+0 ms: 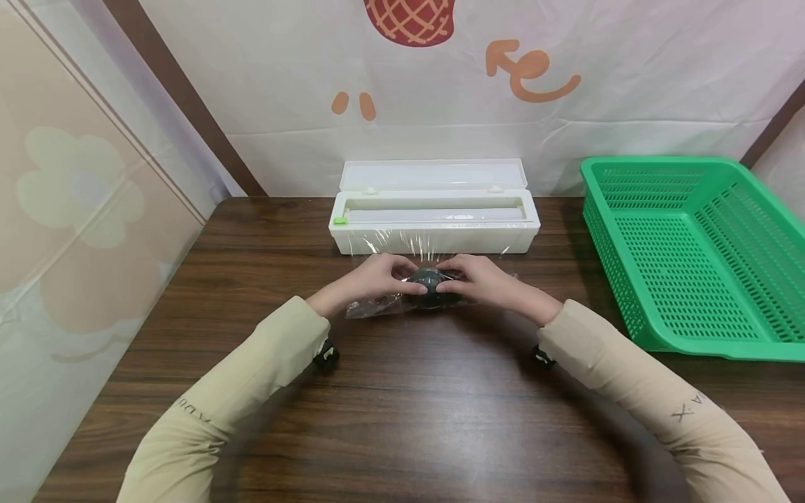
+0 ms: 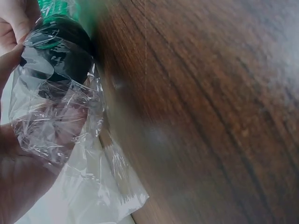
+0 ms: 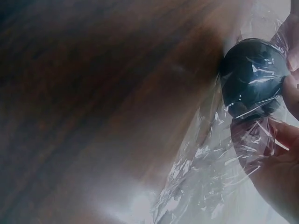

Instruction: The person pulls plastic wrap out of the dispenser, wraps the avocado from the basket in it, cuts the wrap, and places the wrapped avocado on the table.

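Both hands are holding the ball [image 1: 431, 297] between them, just in front of the white box [image 1: 484, 241]; whether it is touching the surface [image 1: 409, 405] I cannot tell. The left hand's [image 1: 381, 276] grip is narrow, thumb and fingers closing round one side; the right hand's [image 1: 483, 281] grip is mirroring it opposite. Clear film [image 1: 374, 306] is covering the ball, bunching at its sides and stretching back to the box. Wrapping seems to be the step in hand; the next move is probably calling for keeping the film snug while gathering its loose ends, then parting it from the box.
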`<state>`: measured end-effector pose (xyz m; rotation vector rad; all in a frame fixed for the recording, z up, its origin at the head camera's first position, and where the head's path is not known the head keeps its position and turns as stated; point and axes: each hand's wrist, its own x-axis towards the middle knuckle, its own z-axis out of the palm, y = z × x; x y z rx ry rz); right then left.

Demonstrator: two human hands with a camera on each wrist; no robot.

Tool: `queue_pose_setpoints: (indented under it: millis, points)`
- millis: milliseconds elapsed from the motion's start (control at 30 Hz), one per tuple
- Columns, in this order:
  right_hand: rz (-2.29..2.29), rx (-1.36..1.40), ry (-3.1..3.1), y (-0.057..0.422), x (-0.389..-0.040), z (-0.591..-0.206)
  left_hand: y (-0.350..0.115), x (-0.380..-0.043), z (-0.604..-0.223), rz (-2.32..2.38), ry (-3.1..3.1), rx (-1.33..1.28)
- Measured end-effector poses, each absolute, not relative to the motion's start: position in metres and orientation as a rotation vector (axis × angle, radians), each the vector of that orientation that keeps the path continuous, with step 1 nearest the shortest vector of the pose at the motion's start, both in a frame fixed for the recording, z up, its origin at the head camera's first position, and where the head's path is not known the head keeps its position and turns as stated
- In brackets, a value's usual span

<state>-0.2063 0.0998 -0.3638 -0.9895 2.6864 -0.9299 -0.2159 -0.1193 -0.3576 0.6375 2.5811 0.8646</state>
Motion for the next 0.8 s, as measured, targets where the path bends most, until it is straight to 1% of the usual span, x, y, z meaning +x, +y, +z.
queue_pose_setpoints:
  millis: [233, 800]
  points:
    - [-0.988, -0.922, 2.665, 0.1006, -0.2067, -0.3647, -0.1192, -0.2153, -0.3578, 0.815, 2.644, 0.676]
    - [-0.910, -1.030, 2.636, 0.1002, -0.2060, -0.3587, -0.1191, -0.2105, -0.3544, 0.840, 2.620, 0.708]
